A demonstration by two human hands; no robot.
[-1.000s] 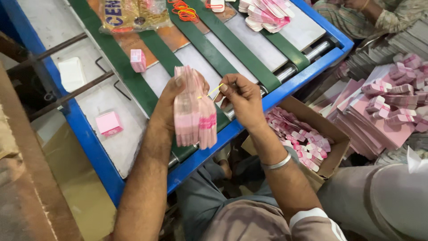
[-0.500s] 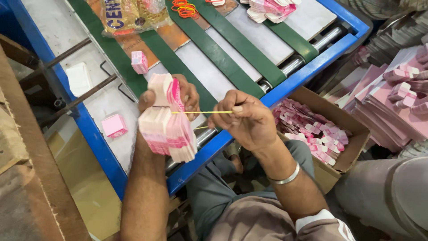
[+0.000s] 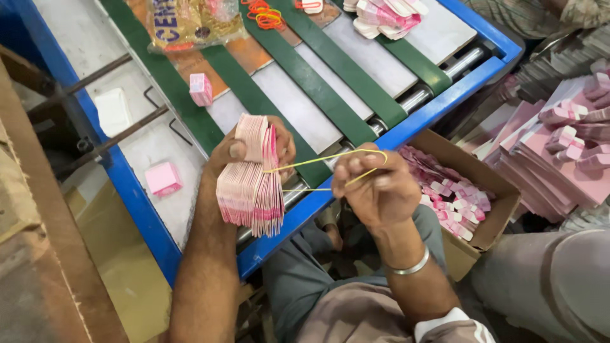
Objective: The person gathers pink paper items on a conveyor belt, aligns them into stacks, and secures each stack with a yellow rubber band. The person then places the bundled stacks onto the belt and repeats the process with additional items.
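My left hand (image 3: 238,152) grips a thick stack of flat pink and white cartons (image 3: 253,184) at its top, over the blue edge of the conveyor table (image 3: 438,105). A yellow rubber band (image 3: 318,160) runs from the stack to my right hand (image 3: 375,187), which pulls it taut to the right with the fingers closed on it. A metal bangle sits on my right wrist.
Green belts (image 3: 318,76) cross the table. A small pink box (image 3: 201,89) and another (image 3: 163,178) lie on it, with orange bands (image 3: 265,14) and a plastic bag (image 3: 184,22) farther back. A cardboard box (image 3: 483,184) of pink cartons stands at right, beside pink stacks (image 3: 565,152).
My right hand has stretched the rubber band out from the stack, farther to the right. The stack has turned and tilted in my left hand.
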